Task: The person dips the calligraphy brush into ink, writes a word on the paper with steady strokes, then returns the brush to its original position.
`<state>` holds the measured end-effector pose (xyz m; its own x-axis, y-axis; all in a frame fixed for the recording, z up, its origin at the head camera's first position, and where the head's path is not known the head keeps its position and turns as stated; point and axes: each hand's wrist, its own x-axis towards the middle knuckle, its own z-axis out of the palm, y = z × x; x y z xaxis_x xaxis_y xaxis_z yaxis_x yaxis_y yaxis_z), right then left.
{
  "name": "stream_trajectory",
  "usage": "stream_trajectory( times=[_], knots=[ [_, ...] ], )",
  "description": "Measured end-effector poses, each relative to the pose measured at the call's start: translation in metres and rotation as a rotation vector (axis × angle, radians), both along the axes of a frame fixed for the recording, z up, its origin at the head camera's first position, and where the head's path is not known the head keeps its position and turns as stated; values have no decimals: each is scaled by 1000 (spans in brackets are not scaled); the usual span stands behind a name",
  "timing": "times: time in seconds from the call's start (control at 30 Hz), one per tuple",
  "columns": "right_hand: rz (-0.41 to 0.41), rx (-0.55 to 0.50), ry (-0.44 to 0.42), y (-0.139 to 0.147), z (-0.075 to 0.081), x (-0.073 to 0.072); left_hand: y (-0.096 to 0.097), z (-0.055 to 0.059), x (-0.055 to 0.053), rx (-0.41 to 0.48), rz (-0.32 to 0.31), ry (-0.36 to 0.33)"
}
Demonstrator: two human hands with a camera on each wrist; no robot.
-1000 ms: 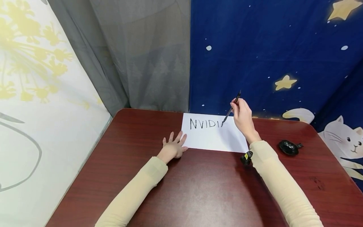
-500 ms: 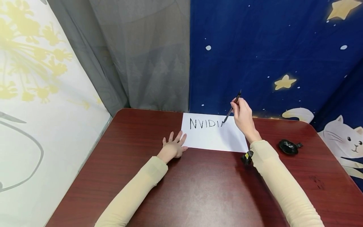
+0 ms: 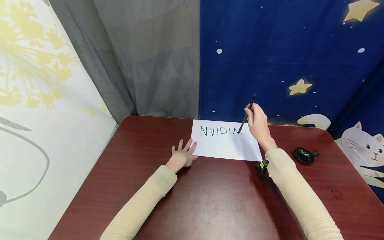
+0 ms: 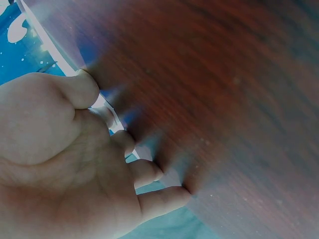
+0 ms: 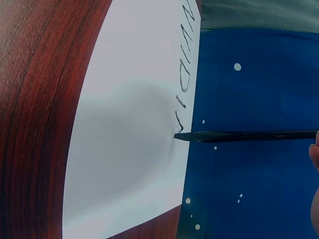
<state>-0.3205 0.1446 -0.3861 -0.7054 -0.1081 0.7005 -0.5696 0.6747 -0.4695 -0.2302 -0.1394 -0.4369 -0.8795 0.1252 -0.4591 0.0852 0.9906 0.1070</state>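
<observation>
A white sheet of paper (image 3: pixel 223 146) lies at the table's far edge, with the black letters NVIDI (image 3: pixel 217 130) and a slanting stroke along its upper part. My right hand (image 3: pixel 259 126) pinches a slim black writing brush (image 5: pixel 249 135) above the sheet's right side. The brush leans, its dark tapered tip (image 5: pixel 182 136) at the lower end of the slanting stroke. At the sheet's left edge, my left hand (image 3: pixel 183 156) rests palm down, fingers spread. In the left wrist view its palm (image 4: pixel 84 174) shows close over the wood.
A small black oval dish (image 3: pixel 304 155) stands on the reddish-brown table (image 3: pixel 216 196), right of my right forearm. A black wrist camera (image 3: pixel 262 166) juts from my right cuff. Grey and blue curtains (image 3: pixel 231 73) hang just behind the table; a pale patterned panel (image 3: pixel 45 150) borders the left.
The brush tip has moved down and slightly right across the paper, drawing a slanting line after the last I. My left hand has stayed in place on the paper's edge.
</observation>
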Motion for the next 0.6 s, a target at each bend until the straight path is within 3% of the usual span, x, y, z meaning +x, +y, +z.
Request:
stream_trajectory(
  times=[0.1,0.17,0.27,0.4,0.6],
  knots=[
    [1,3,16,1,0,0,1,3,2,-9,0,-4],
    [2,4,27,1,0,0,0,-4,-2,-5,-4,7],
    [0,-1,43,1,0,0,0,-3,-1,-7,-2,4],
    [-2,-28,74,1,2,0,1,5,2,-13,-2,-8],
    [9,-53,108,-1,5,0,0,-6,-4,-16,-5,-6]
  ],
)
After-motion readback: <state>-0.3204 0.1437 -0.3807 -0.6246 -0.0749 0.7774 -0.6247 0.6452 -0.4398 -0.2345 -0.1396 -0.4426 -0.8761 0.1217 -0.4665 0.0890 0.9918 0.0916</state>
